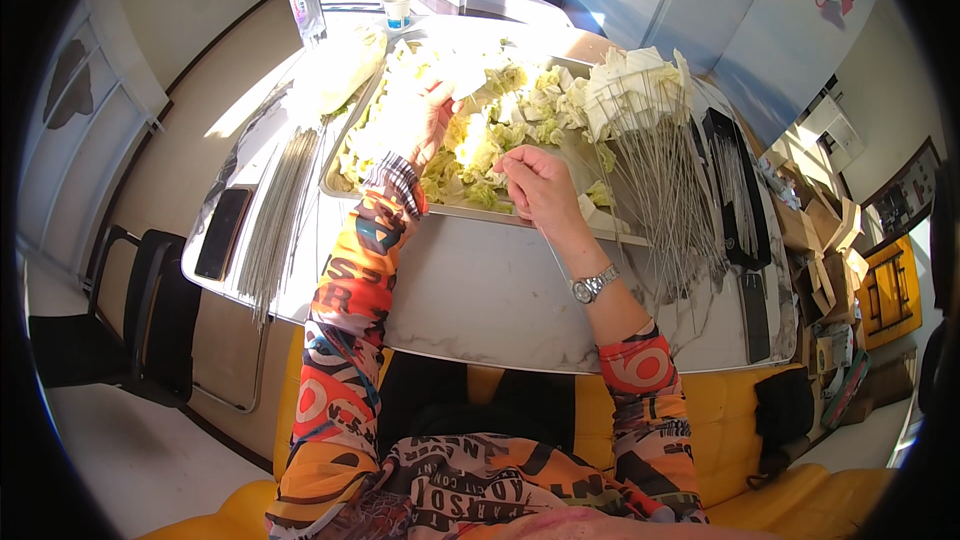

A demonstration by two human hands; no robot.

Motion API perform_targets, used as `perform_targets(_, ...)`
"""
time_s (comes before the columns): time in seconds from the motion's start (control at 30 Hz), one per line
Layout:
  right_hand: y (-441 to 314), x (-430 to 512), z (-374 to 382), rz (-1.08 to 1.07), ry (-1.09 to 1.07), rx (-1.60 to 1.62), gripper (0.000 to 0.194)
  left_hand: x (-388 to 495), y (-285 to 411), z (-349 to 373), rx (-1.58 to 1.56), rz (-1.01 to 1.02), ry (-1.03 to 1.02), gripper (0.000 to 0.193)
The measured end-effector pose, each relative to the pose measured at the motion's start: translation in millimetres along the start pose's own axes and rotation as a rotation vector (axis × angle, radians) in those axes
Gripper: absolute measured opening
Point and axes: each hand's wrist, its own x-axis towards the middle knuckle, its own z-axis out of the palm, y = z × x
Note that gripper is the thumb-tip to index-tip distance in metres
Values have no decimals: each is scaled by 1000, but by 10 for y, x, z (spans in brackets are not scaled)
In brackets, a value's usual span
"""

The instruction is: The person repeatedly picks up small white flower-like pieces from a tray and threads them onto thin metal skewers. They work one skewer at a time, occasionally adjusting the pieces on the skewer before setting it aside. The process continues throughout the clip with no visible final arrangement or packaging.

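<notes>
My left hand (pixel 433 120) is over the metal tray (pixel 480 215), its thumb and fingers pinching a pale piece of cabbage leaf (pixel 466 76) that is partly washed out by glare. Lower and to the right, my right hand (pixel 541 186) is closed around a thin metal skewer (pixel 553 249), whose rear end runs back along my wrist. The skewer's front end is hard to make out. Torn napa cabbage pieces (pixel 480 142) lie spread in the tray beneath both hands. At the tray's right side rests a pile of skewers (pixel 660 187) with cabbage pieces (pixel 637 86) threaded on their far ends.
Bare skewers (pixel 281 217) lie in a bundle on the left, next to a phone (pixel 223 232). A whole cabbage (pixel 349 67), a bottle (pixel 305 7) and a paper cup (pixel 396 11) stand farther back. A black box of skewers (pixel 735 191) sits on the marble-patterned table's (pixel 487 300) right side.
</notes>
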Motion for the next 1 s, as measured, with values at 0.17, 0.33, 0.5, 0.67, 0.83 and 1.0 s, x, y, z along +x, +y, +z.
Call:
perform_targets(0.17,1,2,2,12,3,4,16,8,-36,-33,-15,14,2,13)
perform_targets(0.33,32,12,-22,2,3,9,16,16,-68,-5,-21,-36,29,19)
perform_targets(0.5,24,13,-1,-1,1,6,16,10,-60,-54,-34,-40,-36,18)
perform_targets(0.67,19,16,-3,-5,14,10,17,-18,-71,-12,-52,-31,-40,13)
perform_targets(0.83,8,7,12,-5,18,-9,18,-42,-26,39,-58,-65,-51,10)
perform_targets(1.0,33,19,-14,-32,33,-46,18,-83,24,160,-55,-141,-9,11)
